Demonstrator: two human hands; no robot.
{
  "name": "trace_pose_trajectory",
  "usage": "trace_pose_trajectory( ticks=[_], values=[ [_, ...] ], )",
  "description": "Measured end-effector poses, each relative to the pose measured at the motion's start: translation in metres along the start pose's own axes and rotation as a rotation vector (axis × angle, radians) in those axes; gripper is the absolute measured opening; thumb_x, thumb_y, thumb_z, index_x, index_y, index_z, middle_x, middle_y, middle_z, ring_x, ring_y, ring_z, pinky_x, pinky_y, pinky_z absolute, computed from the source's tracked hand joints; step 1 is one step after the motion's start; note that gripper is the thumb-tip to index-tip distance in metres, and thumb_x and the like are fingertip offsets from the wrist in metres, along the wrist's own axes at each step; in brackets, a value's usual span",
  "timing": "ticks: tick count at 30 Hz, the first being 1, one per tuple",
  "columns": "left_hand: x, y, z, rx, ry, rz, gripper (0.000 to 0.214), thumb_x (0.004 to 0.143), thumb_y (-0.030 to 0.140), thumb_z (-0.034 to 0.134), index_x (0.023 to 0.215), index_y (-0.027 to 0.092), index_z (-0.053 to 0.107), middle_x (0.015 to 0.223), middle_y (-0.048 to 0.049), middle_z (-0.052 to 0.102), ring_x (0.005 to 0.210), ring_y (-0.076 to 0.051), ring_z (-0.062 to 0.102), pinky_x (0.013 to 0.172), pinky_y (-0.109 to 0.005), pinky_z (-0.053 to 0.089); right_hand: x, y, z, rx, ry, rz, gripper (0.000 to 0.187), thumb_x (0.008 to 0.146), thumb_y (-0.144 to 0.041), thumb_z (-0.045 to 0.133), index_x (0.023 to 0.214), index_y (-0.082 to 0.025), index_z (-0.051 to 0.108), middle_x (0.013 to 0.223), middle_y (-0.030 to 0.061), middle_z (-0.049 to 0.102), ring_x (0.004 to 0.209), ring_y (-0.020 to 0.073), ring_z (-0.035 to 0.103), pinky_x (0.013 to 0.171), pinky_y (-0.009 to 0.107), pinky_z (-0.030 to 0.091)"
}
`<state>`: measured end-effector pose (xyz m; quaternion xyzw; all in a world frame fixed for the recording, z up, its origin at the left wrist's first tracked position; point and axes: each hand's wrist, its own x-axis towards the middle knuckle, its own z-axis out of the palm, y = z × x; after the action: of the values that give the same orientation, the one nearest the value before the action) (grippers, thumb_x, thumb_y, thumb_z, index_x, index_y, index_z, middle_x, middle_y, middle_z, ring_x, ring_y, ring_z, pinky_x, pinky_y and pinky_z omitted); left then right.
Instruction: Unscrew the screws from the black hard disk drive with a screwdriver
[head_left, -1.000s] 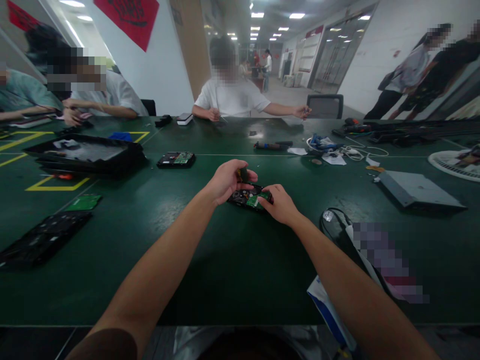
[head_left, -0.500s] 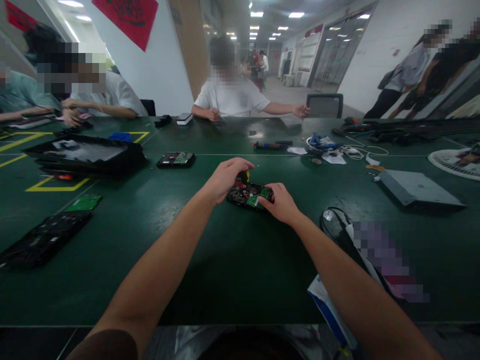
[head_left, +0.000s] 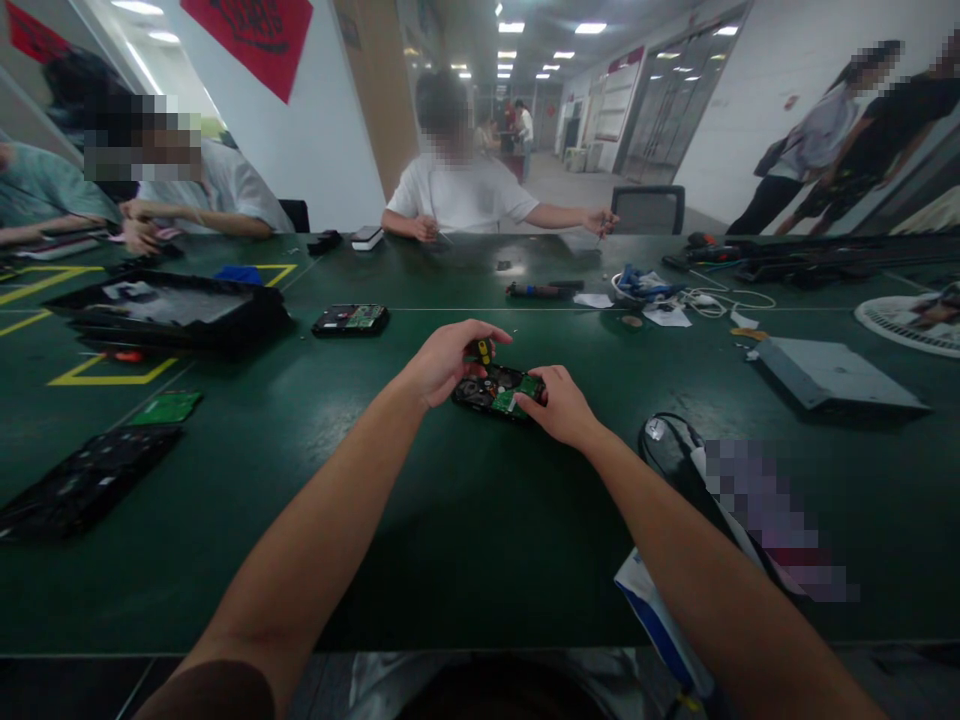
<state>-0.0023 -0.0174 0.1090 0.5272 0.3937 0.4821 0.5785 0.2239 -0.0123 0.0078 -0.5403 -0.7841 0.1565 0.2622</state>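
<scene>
In the middle of the table lies an opened black device (head_left: 491,392) with a green circuit board at its right end. My right hand (head_left: 559,405) is closed on that end, thumb on the board and fingers behind the edge. Above the device's left part, my left hand (head_left: 457,362) curls around the yellow-and-black handle of a screwdriver (head_left: 484,351), which stands roughly upright. Its tip is hard to make out against the dark parts. The left index finger reaches out past the handle.
A similar device (head_left: 350,319) and a black tray (head_left: 172,310) lie to the left, with a green board (head_left: 166,407) and a black casing (head_left: 90,478) nearer. At right are a grey metal box (head_left: 840,375), cables (head_left: 720,298) and a white basket (head_left: 911,325). A co-worker (head_left: 465,190) sits opposite.
The screwdriver handle has turned and shifted slightly left in my left hand, whose index finger is now a little straighter. My right hand and the device stay in place.
</scene>
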Motion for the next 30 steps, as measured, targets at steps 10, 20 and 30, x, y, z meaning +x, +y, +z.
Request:
trace_pose_trajectory(
  ticks=[10,20,30],
  values=[
    [-0.0003,-0.0017,0.0076,-0.179,-0.015,-0.109,0.016,0.086,0.031,0.064,0.089,0.015,0.066,0.091,-0.0126,0.073,0.089,-0.023,0.070,0.069,-0.032,0.059,-0.0006,-0.0014,-0.0009,-0.001,-0.003,0.005,0.051,0.092,-0.050,0.067,0.133,-0.021,0.058,0.132,0.0127,0.053,0.104,0.0237,0.062,0.090,0.040,0.053],
    [-0.0017,0.0016,0.0037,-0.013,-0.009,-0.054,0.025,0.084,0.035,0.069,0.096,0.015,0.077,0.099,-0.0124,0.069,0.091,-0.021,0.062,0.063,-0.028,0.056,0.0004,0.0004,0.0005,-0.011,-0.005,0.010,0.052,0.093,-0.052,0.066,0.133,-0.020,0.058,0.131,0.0131,0.054,0.100,0.0233,0.063,0.085,0.038,0.053],
    [-0.0005,-0.0035,0.0066,-0.311,-0.041,-0.181,0.018,0.088,0.033,0.064,0.091,0.016,0.065,0.091,-0.0117,0.074,0.092,-0.022,0.072,0.078,-0.034,0.060,0.0013,0.0008,0.0006,-0.006,0.009,-0.001,0.053,0.091,-0.050,0.069,0.132,-0.018,0.058,0.128,0.0134,0.056,0.100,0.0231,0.063,0.087,0.039,0.054]
  ],
)
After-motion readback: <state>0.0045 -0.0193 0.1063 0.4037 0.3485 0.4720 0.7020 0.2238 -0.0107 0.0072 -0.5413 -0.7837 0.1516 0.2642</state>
